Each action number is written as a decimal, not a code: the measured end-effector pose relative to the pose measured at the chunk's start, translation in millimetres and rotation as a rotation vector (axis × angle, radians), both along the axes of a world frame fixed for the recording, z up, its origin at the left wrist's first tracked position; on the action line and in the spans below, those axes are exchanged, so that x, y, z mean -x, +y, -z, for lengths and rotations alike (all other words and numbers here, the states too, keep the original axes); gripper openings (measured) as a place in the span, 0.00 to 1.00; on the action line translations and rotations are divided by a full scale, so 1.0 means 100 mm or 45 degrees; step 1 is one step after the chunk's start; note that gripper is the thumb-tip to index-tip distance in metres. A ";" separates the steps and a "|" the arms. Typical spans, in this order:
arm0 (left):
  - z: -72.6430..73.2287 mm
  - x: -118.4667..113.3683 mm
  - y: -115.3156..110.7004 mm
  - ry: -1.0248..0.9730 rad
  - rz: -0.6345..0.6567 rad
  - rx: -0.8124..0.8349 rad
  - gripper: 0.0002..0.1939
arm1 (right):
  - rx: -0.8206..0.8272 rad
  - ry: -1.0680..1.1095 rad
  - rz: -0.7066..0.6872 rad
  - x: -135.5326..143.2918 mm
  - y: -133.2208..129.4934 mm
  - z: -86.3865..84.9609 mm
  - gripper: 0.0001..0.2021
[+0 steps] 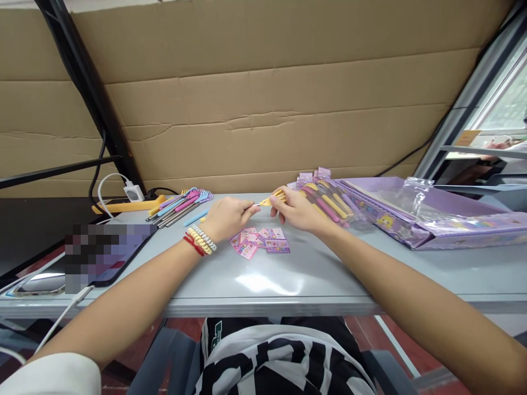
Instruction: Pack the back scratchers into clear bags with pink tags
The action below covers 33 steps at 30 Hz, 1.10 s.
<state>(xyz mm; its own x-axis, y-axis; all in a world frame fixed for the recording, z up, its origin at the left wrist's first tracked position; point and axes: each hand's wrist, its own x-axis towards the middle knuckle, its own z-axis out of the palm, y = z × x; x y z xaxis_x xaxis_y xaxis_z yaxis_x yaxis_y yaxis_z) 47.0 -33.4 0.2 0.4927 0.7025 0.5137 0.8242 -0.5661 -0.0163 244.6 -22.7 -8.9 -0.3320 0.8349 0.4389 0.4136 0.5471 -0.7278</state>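
Above the middle of the table, both hands are closed on a yellow back scratcher (265,202) with a metal rod. My left hand (229,217) pinches the rod end, and much of the rod is hidden in it. My right hand (297,209) holds the yellow claw-shaped head between thumb and fingers. Several small pink printed cards (248,242) lie below the hands. Left of my left hand rests a pile of back scratchers (181,206) with metal rods and coloured heads. Clear-bagged back scratchers (329,200) with pink and yellow handles lie beyond my right forearm.
A purple printed box (428,237) with clear plastic inside stands at the right. A tablet-like device (127,255) lies at the left, partly blurred. Behind it are a white charger (134,192) and a yellow bar (135,205). Cardboard (263,104) closes off the back.
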 end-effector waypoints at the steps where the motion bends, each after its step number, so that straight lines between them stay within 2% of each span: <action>1: 0.00 0.01 0.01 0.019 -0.001 0.000 0.24 | -0.009 -0.015 0.025 -0.01 0.02 0.00 0.13; 7: 0.04 0.04 0.06 0.067 0.003 0.013 0.17 | 0.108 -0.003 -0.015 -0.09 0.10 -0.01 0.12; 12: 0.04 0.07 0.12 0.195 0.020 -0.038 0.16 | 0.241 -0.118 -0.013 -0.17 0.11 -0.10 0.14; 16: 0.01 0.18 0.28 0.225 -0.041 -0.112 0.16 | 0.260 -0.097 0.198 -0.36 0.19 -0.16 0.14; 19: -0.04 0.40 0.42 0.184 -0.175 -0.141 0.17 | 0.234 0.144 0.404 -0.67 0.26 -0.23 0.13; 24: -0.12 0.87 0.62 0.127 -0.437 -0.055 0.18 | 0.071 0.603 0.836 -1.27 0.32 -0.35 0.10; 27: -0.16 0.99 0.71 0.097 -0.424 0.013 0.20 | -0.050 0.703 1.036 -1.46 0.34 -0.37 0.10; 30: -0.17 1.01 0.74 0.049 -0.401 0.074 0.20 | -0.105 0.723 1.130 -1.48 0.34 -0.36 0.10; 33: -0.14 1.03 0.73 0.005 -0.392 0.123 0.20 | 0.000 0.723 1.088 -1.43 0.31 -0.34 0.09</action>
